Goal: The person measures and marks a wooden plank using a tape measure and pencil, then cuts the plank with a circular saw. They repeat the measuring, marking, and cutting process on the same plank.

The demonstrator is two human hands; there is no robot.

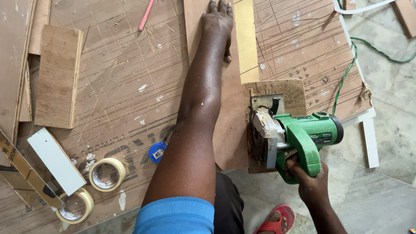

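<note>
A long plywood strip (227,108) runs lengthwise away from the person. The left hand (218,19) presses flat on it, fingers spread; the right hand (310,180) clamps the green circular saw (294,138) at its near end.

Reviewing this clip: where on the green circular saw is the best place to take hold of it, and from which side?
Grip the green circular saw by its looped handle at the near end, coming from the near side, as the right hand does. The loop suits wrapped fingers and lies clear of the blade housing.
</note>
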